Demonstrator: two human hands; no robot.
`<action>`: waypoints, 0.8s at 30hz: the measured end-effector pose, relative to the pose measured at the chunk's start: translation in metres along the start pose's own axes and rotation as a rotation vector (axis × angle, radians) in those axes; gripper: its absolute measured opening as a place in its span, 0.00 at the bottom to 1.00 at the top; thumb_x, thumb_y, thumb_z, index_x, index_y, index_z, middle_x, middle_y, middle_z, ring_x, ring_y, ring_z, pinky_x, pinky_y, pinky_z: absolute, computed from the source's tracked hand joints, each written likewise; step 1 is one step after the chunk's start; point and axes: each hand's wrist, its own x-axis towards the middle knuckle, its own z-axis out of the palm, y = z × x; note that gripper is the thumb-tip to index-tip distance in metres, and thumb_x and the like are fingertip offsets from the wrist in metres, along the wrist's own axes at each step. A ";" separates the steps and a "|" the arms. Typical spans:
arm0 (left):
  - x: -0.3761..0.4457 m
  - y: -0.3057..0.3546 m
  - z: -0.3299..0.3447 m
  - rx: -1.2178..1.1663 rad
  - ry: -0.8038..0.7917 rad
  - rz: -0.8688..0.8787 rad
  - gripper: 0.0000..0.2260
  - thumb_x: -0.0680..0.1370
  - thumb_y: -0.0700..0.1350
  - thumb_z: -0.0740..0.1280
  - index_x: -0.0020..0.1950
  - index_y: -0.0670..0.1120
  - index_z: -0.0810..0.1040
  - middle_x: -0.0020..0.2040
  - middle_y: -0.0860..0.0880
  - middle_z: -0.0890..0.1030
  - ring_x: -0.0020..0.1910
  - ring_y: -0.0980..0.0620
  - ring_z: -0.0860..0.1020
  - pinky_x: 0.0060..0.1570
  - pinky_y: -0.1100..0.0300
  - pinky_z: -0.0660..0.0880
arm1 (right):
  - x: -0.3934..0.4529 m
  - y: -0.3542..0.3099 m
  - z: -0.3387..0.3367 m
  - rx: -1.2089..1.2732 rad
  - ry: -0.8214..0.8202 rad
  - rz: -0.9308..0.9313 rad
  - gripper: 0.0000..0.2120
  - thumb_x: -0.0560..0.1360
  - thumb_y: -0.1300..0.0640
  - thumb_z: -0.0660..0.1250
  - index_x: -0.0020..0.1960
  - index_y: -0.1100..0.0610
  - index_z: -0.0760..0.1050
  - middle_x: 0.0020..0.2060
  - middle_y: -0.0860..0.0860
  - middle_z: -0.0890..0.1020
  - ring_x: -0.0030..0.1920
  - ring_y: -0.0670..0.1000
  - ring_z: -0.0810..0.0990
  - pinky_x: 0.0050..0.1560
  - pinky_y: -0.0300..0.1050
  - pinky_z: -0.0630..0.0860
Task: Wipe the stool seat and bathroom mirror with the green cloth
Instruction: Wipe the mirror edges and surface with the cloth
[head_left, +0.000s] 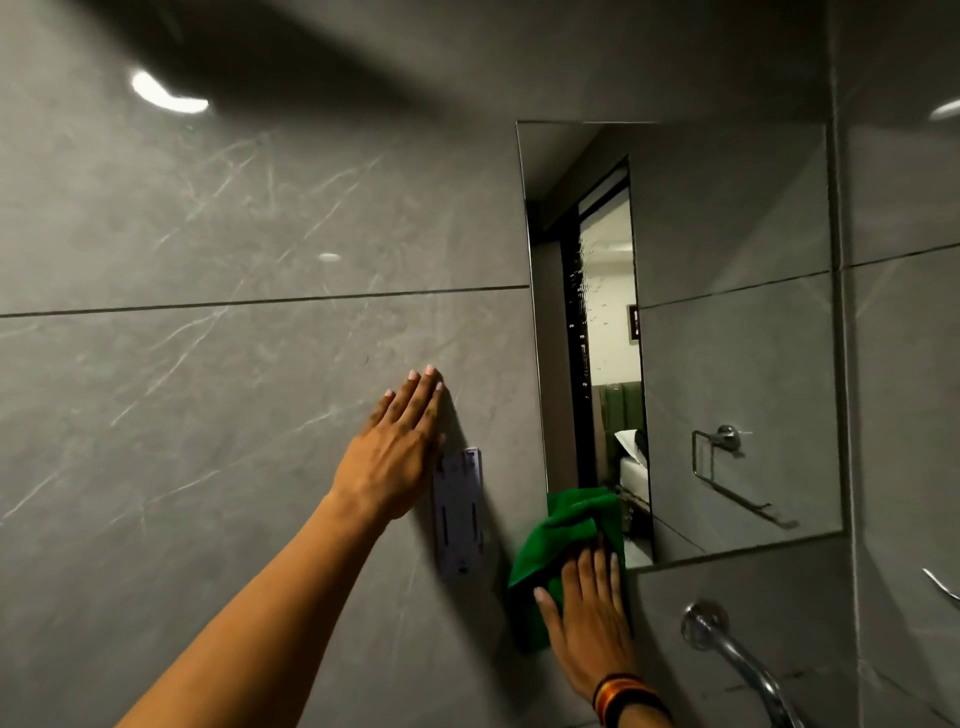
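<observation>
The frameless bathroom mirror (727, 338) hangs on the grey tiled wall at the right. My right hand (587, 623) presses the green cloth (556, 540) flat against the mirror's lower left corner, with part of the cloth spilling onto the wall beside it. My left hand (400, 441) rests flat on the wall tile to the left of the mirror, fingers together and holding nothing. The stool is out of view.
A small pale purple plate (462, 514) is fixed to the wall between my hands. A chrome tap spout (737, 654) sticks out below the mirror. The mirror reflects a towel ring and a doorway. A side wall meets the mirror's right edge.
</observation>
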 end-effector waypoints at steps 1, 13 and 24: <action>0.000 0.000 0.006 0.003 0.016 -0.002 0.28 0.84 0.54 0.45 0.81 0.47 0.38 0.82 0.49 0.37 0.81 0.49 0.36 0.82 0.50 0.43 | 0.007 0.001 -0.005 0.003 0.037 -0.005 0.31 0.79 0.38 0.48 0.64 0.60 0.74 0.64 0.61 0.78 0.69 0.63 0.72 0.74 0.54 0.41; 0.007 -0.010 0.051 0.110 0.215 0.005 0.29 0.84 0.53 0.52 0.82 0.45 0.49 0.83 0.45 0.49 0.83 0.46 0.46 0.80 0.48 0.46 | 0.220 -0.033 -0.217 0.071 0.692 -0.190 0.27 0.81 0.42 0.45 0.74 0.56 0.58 0.75 0.59 0.64 0.77 0.59 0.58 0.77 0.62 0.50; 0.012 -0.026 0.072 0.198 0.360 0.082 0.28 0.82 0.53 0.52 0.80 0.42 0.58 0.83 0.45 0.57 0.82 0.45 0.54 0.81 0.47 0.50 | 0.323 -0.045 -0.342 0.125 0.937 -0.141 0.26 0.80 0.42 0.47 0.74 0.52 0.61 0.76 0.55 0.63 0.77 0.58 0.56 0.76 0.61 0.52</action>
